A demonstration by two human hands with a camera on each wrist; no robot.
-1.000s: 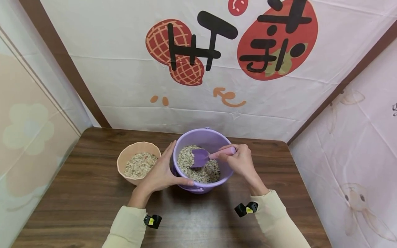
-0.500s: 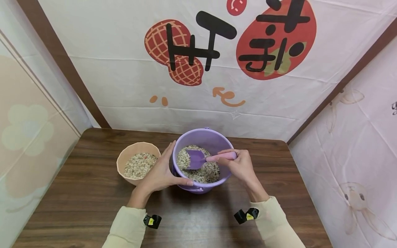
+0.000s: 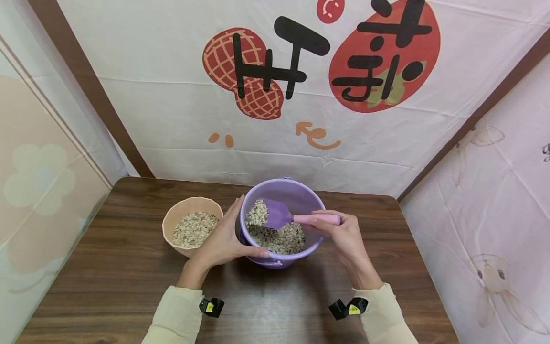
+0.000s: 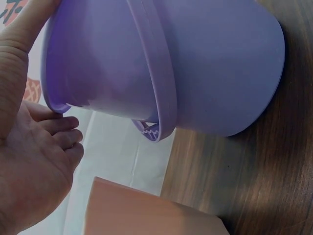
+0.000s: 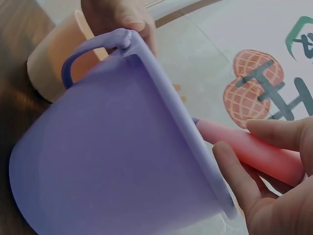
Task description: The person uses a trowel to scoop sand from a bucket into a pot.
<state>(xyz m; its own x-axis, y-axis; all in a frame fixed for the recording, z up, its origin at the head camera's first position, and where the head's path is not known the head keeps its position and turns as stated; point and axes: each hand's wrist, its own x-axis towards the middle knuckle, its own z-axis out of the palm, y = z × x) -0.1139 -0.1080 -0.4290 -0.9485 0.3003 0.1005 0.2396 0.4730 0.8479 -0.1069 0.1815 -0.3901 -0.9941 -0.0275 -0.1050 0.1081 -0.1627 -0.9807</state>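
Purple plastic forms the blade of a small scoop (image 3: 275, 216), whose pink handle (image 3: 317, 219) lies nearly level, its long axis running left to right across the mouth of a purple bucket (image 3: 281, 191). The blade points left and slightly away from the person, lifted clear of the grain mix (image 3: 279, 236) in the bucket and carrying a heap of it. The right hand (image 3: 343, 234) has its fingers and thumb curled round the pink handle at the bucket's right rim. The left hand (image 3: 223, 241) is wrapped against the bucket's left wall, thumb along the near rim, fingers bent round the side. Just left of that hand stands a peach bowl (image 3: 172, 224) holding more of the same mix. Both vessels sit on a dark wood-grain table (image 3: 107, 272). Behind it hangs a white cloth backdrop (image 3: 172, 105) printed with a peanut, a strawberry and black characters; pale printed panels close in both sides.
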